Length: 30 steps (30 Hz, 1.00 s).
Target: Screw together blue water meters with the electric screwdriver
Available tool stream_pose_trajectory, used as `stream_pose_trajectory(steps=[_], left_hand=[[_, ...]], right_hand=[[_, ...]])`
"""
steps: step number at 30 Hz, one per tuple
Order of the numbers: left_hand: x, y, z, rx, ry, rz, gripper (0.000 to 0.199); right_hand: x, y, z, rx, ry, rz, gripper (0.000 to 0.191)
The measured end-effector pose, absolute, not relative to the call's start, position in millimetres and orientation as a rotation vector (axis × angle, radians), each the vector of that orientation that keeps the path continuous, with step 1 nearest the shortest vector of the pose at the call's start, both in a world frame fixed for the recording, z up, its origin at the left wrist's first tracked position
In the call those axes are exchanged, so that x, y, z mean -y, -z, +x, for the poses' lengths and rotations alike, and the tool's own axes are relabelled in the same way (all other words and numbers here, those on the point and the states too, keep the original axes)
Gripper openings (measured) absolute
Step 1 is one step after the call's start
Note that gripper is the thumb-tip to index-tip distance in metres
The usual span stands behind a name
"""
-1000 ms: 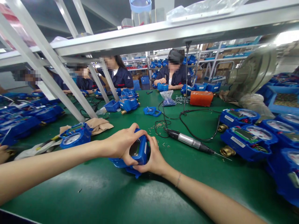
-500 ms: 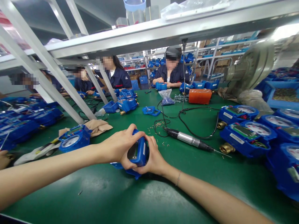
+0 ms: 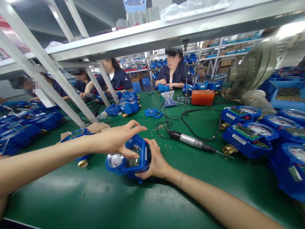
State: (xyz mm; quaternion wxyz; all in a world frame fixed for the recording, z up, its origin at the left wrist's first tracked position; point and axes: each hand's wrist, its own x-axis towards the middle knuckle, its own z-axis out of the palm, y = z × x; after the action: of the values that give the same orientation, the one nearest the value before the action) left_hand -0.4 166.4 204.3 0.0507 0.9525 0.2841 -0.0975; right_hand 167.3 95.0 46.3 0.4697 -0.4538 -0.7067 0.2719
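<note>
A blue water meter [image 3: 145, 156] with a round dial and a small display window sits on the green bench in front of me, turned at an angle. My right hand [image 3: 156, 160] wraps round its right side, thumb low and fingers behind. Above the display, my left hand [image 3: 126, 140] is spread, thumb and fingers apart, with nothing held; whether its thumb touches the meter I cannot tell. A second blue meter with a brass fitting [image 3: 83, 163] lies partly hidden behind my left forearm.
An electric screwdriver [image 3: 190, 140] lies right of centre near loose screws [image 3: 162, 126]. Beyond are a blue cover frame [image 3: 153, 113] and an orange box [image 3: 202, 97]. Several open meters [image 3: 247, 140] line the right, by a fan [image 3: 252, 70]. Co-workers sit behind the metal shelf frame.
My left hand has let go of the meter and opened above it, uncovering the dial and display. My right hand keeps its hold. The meter at left has shifted, its brass end now showing.
</note>
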Motion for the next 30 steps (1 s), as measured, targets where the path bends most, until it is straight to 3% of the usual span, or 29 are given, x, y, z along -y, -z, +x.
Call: stream_pose_trajectory(steps=[3, 10, 16, 22, 30], left_hand=[[-152.9, -198.8, 8.8, -0.822, 0.402, 2.933, 0.096], [-127.3, -185.6, 37.9, -1.085, 0.562, 3.038, 0.090], [-149.7, -179.3, 23.2, -0.824, 0.274, 3.160, 0.071], [-158.8, -174.7, 19.0, -0.686, 0.203, 3.174, 0.068], [-160.6, -171.5, 14.2, -0.662, 0.133, 3.138, 0.068]], right_hand=[[-97.3, -45.9, 165.7, 1.732, -0.657, -1.155, 0.115], [-105.5, -30.7, 162.4, 1.738, -0.575, -1.140, 0.110], [-106.8, -30.3, 161.3, 1.717, -0.571, -1.101, 0.103], [-106.0, -35.6, 162.6, 1.697, -0.644, -1.077, 0.094], [-105.4, -33.9, 161.0, 1.666, -0.684, -1.072, 0.106]])
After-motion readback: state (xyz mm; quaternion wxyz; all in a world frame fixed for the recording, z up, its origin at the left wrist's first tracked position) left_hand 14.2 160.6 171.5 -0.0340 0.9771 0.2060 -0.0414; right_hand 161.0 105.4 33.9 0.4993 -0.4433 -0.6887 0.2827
